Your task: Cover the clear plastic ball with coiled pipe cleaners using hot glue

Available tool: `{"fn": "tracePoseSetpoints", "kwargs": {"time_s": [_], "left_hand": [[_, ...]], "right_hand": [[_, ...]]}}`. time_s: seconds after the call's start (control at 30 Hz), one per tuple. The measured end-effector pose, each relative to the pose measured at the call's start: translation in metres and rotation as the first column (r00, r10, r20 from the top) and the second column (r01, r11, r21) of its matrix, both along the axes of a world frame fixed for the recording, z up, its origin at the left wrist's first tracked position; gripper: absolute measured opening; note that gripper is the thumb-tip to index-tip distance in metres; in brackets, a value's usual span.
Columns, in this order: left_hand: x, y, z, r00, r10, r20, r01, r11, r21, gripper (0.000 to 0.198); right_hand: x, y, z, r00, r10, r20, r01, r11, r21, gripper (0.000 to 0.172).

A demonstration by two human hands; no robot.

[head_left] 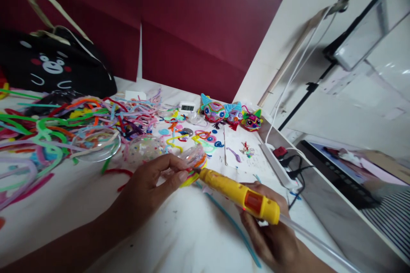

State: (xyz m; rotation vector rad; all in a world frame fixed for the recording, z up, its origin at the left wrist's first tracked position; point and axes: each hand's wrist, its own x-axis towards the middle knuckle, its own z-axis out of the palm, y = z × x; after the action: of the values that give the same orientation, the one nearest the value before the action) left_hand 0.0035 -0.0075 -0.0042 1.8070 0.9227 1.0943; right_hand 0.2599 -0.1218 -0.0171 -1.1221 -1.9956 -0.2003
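My right hand (272, 226) is wrapped round a yellow hot glue gun (229, 188), with a long clear glue stick (317, 241) sticking out of its back end. The gun's nozzle points left and meets the edge of a clear plastic piece (193, 158) trimmed with orange and yellow pipe cleaner. My left hand (160, 179) pinches that piece between thumb and fingers; its far side is partly hidden. A blue pipe cleaner (235, 226) lies on the white table (179, 230) below the gun.
Tangled pipe cleaners (48, 132) and a clear dome (96, 143) cover the left side. Behind stand a black bag (54, 68), a small digital clock (187, 106) and several finished colourful animal heads (214, 111). A power strip (278, 166) with cords runs along the right edge.
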Motion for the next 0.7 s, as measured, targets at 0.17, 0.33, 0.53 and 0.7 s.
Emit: {"fn": "tracePoseSetpoints", "kwargs": {"time_s": [0.17,0.33,0.53,0.7], "left_hand": [[0.001,-0.001,0.004,1.000,-0.009,0.000,0.009,1.000,-0.018,0.017],[0.001,-0.002,0.003,0.999,-0.037,-0.008,0.037,0.999,-0.038,0.016],[0.000,-0.002,0.003,0.999,-0.039,-0.010,0.039,0.998,-0.046,0.016],[0.000,-0.003,0.004,0.999,-0.031,0.012,0.031,0.998,-0.063,0.015]], "right_hand": [[0.001,0.000,0.002,1.000,0.015,0.017,-0.015,0.999,-0.029,0.039],[-0.001,-0.002,0.002,0.999,0.008,0.039,-0.009,1.000,0.015,0.046],[-0.008,0.001,0.007,0.995,0.092,-0.043,-0.092,0.996,-0.008,0.049],[-0.010,0.003,0.009,0.992,0.113,-0.052,-0.113,0.994,0.003,0.044]]}}
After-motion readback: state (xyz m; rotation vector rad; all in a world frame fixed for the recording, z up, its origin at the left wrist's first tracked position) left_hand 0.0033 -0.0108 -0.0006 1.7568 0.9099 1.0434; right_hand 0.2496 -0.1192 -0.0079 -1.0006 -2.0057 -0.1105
